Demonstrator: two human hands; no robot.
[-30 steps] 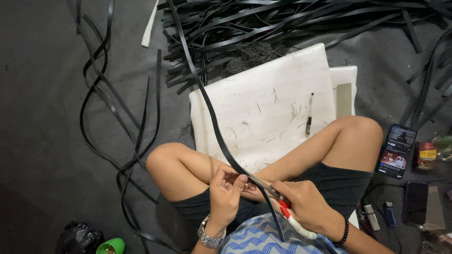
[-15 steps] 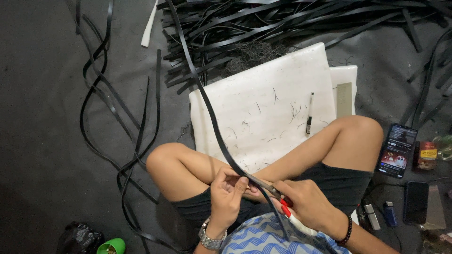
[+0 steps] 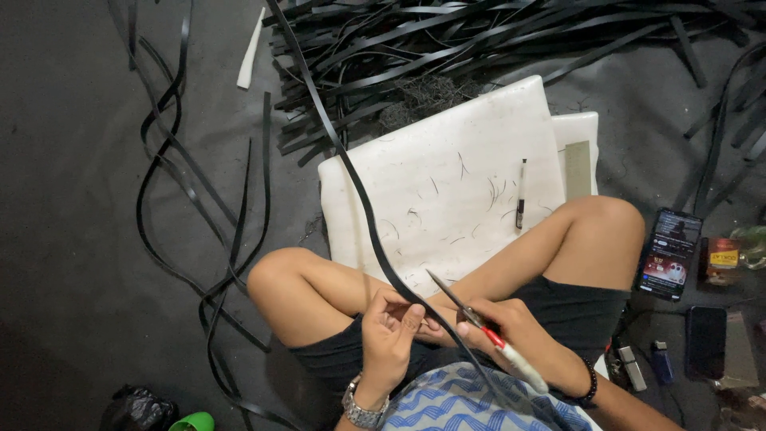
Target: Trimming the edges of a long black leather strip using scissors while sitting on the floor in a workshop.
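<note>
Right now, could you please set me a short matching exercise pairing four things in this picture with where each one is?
Things:
1. scissors
2. black strip
3. pen
4. phone with lit screen

Places:
a. lying on the white board
b. on the floor beside the right knee
c. held in the right hand
d. pinched in the left hand, running up toward the pile of strips

Pairs: 1-c, 2-d, 3-a, 4-b
</note>
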